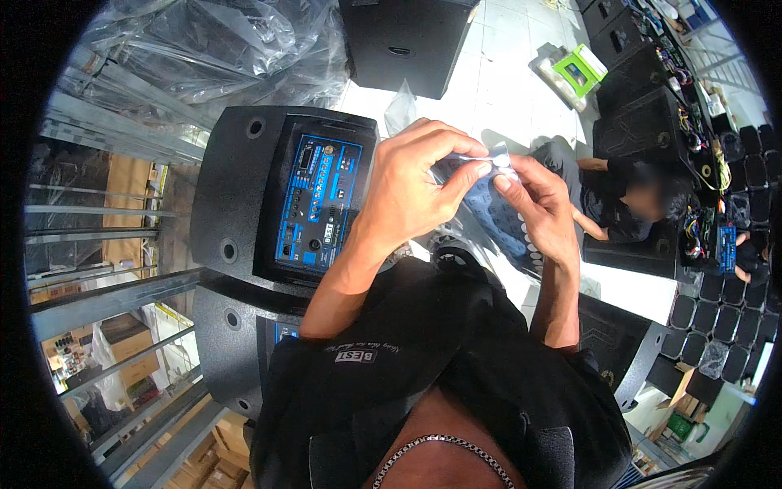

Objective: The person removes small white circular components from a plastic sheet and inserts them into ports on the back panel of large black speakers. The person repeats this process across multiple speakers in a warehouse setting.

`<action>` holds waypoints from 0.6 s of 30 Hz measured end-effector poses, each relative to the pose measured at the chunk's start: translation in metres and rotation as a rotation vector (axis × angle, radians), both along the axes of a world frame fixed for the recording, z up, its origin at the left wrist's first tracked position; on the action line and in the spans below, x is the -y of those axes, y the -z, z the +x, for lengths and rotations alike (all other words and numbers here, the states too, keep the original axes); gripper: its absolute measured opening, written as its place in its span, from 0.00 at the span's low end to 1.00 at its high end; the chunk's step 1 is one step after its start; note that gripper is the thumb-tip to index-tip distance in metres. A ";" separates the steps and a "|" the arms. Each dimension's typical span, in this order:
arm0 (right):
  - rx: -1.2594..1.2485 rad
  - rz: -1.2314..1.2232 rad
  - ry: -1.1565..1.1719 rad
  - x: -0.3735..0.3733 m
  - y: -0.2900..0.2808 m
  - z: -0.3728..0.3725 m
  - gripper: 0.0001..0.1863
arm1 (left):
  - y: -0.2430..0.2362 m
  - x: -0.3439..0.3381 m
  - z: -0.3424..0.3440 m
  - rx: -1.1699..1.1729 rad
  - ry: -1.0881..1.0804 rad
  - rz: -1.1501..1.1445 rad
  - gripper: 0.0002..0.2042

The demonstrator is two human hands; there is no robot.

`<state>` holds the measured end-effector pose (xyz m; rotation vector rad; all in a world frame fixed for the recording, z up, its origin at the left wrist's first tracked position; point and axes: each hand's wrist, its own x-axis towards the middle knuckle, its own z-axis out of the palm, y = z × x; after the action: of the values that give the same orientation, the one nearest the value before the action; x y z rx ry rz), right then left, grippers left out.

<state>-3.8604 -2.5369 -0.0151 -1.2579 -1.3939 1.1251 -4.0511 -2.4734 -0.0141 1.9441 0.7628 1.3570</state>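
In front of my chest, both hands meet over a small shiny silver-white piece [500,155], thin like foil or a sticker. My left hand [415,183] is closed, pinching its left side between thumb and forefinger. From the other side my right hand [539,204] pinches it too, thumb against fingers. Below them hangs a bluish-grey patterned sheet [493,218] with pale round spots along one edge; whether it joins the silver piece I cannot tell. Left of my left hand stands a black speaker cabinet [220,187] with a blue-edged control panel [318,204] of knobs and sockets.
A second speaker [224,338] stands nearer me. Clear plastic wrap [236,41] and a black cabinet [399,49] lie beyond. Metal racking [106,236] runs along the left. At right, another person [623,196] is among black cabinets; a green-framed box [578,75] rests on the tiles.
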 end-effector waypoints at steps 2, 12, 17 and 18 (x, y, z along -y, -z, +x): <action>0.031 0.015 -0.007 -0.005 0.001 0.003 0.14 | 0.000 -0.004 0.002 0.006 0.001 0.001 0.07; 0.022 -0.006 -0.013 -0.008 0.008 0.010 0.15 | 0.003 -0.006 0.010 -0.045 -0.038 0.016 0.07; 0.013 -0.010 -0.017 -0.009 0.010 0.011 0.16 | 0.010 -0.003 0.016 -0.060 -0.132 0.147 0.07; 0.016 -0.006 -0.013 -0.009 0.010 0.011 0.16 | 0.012 -0.003 0.018 -0.058 -0.148 0.173 0.07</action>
<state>-3.8491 -2.5282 -0.0247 -1.2662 -1.4129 1.1316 -4.0330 -2.4703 -0.0262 2.1043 0.8568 1.5036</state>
